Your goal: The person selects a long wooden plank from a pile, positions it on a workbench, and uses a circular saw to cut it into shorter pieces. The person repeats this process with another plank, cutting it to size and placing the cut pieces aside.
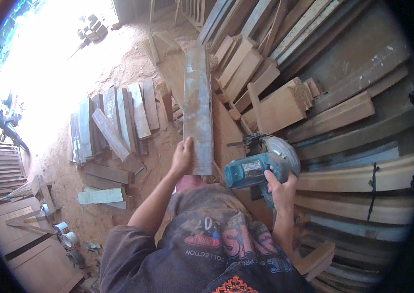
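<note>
A long, worn wooden board (198, 102) stretches away from me in the middle of the view. My left hand (182, 156) is closed around the left edge of its near end, thumb on top. To the right of the board, my right hand (282, 188) grips the rear handle of a teal circular saw (251, 168). The saw's round metal guard faces right, and its motor housing points toward the board without clearly touching it. Whether the blade turns cannot be seen. Beneath the board's far part lies a wider brown wooden piece (170, 73).
Several cut planks (114, 119) lie on the dirt floor to the left, with a hammer-like tool (140, 170) nearby. Stacked timber (358, 178) crowds the right side, and thick blocks (280, 105) sit beyond the saw. Wooden panels (45, 266) and tape-like rolls (69, 238) are at lower left.
</note>
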`<state>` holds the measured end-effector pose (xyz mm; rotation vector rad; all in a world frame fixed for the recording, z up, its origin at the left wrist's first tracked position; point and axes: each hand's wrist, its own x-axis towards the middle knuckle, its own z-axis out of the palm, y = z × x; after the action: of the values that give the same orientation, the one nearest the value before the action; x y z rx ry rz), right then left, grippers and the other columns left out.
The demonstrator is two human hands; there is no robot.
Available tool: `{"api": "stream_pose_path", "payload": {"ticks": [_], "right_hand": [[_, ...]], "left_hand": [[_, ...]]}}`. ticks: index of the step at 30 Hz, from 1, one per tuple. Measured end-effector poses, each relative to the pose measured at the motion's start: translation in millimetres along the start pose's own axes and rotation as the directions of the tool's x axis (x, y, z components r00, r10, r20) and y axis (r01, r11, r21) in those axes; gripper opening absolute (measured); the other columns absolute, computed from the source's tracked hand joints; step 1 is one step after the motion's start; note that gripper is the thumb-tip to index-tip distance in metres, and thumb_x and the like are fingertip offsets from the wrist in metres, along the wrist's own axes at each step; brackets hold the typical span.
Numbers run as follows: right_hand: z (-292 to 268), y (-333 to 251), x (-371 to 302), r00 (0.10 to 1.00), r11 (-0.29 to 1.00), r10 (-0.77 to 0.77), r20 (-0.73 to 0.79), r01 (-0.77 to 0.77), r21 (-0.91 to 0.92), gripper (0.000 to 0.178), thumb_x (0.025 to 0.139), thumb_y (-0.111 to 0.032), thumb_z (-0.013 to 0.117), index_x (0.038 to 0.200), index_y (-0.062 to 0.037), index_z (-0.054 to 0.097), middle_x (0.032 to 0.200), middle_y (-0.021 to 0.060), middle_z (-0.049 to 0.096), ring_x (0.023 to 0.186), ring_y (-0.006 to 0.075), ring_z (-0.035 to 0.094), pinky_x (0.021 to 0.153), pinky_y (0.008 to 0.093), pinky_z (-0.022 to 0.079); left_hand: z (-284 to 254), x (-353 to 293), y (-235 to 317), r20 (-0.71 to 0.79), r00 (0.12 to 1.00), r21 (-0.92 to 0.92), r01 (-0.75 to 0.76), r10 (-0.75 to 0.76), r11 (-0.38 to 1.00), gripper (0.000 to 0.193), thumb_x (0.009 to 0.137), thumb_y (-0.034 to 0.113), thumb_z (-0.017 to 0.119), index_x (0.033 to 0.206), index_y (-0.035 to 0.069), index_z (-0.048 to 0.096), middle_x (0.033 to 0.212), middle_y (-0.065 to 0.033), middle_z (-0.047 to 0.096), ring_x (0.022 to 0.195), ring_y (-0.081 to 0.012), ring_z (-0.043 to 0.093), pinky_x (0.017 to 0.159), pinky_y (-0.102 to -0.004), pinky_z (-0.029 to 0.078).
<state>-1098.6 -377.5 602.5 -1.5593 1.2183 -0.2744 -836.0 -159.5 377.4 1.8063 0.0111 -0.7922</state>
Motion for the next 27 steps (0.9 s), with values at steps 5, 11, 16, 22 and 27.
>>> {"api": "stream_pose_path", "payload": {"ticks": [5,11,16,22,27], "right_hand": [[-12.7,0.1,-17.2,0.988,0.989,-0.118,-0.104,0.126,0.075,0.034,0.094,-0.018,0.083,0.119,0.0025,0.074,0.093,0.0047,0.071,0.071,0.0119,0.063,0.061,0.0302,0.05],[-35.3,4.0,-38.4,0.991,0.989,-0.026,-0.131,0.044,0.143,0.038,0.094,-0.018,0.084,0.123,0.0031,0.073,0.098,0.0051,0.072,0.074,0.0122,0.063,0.063,0.0302,0.051],[-42.4,19.4,-39.2,0.98,0.984,-0.077,-0.184,0.104,0.142,0.036,0.093,-0.014,0.085,0.123,0.0022,0.072,0.094,0.0025,0.07,0.068,0.0103,0.06,0.059,0.0285,0.048],[-48.6,24.4,-46.2,0.981,0.974,0.021,-0.19,0.023,0.227,0.027,0.091,-0.008,0.084,0.113,0.0013,0.071,0.084,0.0021,0.066,0.059,0.0083,0.053,0.054,0.0263,0.042],[-49.8,28.0,-48.5,0.978,0.96,0.047,-0.201,0.011,0.279,0.026,0.091,-0.005,0.083,0.113,0.0012,0.07,0.085,0.0024,0.066,0.06,0.0087,0.054,0.054,0.0266,0.042]], "left_hand": [[45.1,-41.7,23.6,-0.079,0.981,0.376,-0.138,0.18,0.916,0.099,0.104,0.064,0.061,0.165,-0.007,0.031,0.165,-0.037,0.037,0.153,-0.0548,0.038,0.126,-0.0538,0.035],[-7.4,-82.1,71.2,0.529,0.739,0.705,-0.657,0.418,0.268,0.137,0.076,0.07,0.088,0.177,0.013,0.014,0.182,-0.0242,0.008,0.168,-0.0462,0.008,0.128,-0.0701,0.02],[-4.0,-55.2,112.7,0.822,0.569,0.548,-0.803,-0.028,-0.234,0.132,0.077,0.053,0.093,0.178,0.033,0.009,0.186,-0.0062,0.006,0.171,-0.0315,0.007,0.127,-0.0661,0.031],[17.9,1.3,107.0,0.95,0.256,0.308,-0.697,0.177,-0.647,0.135,0.063,0.045,0.1,0.175,0.03,0.026,0.182,-0.0072,0.022,0.163,-0.0303,0.03,0.108,-0.0531,0.048],[47.9,17.0,106.9,0.96,0.272,0.184,-0.795,-0.069,-0.578,0.116,0.068,0.043,0.098,0.167,0.026,0.04,0.171,-0.0083,0.041,0.162,-0.0298,0.034,0.109,-0.0538,0.045]]}}
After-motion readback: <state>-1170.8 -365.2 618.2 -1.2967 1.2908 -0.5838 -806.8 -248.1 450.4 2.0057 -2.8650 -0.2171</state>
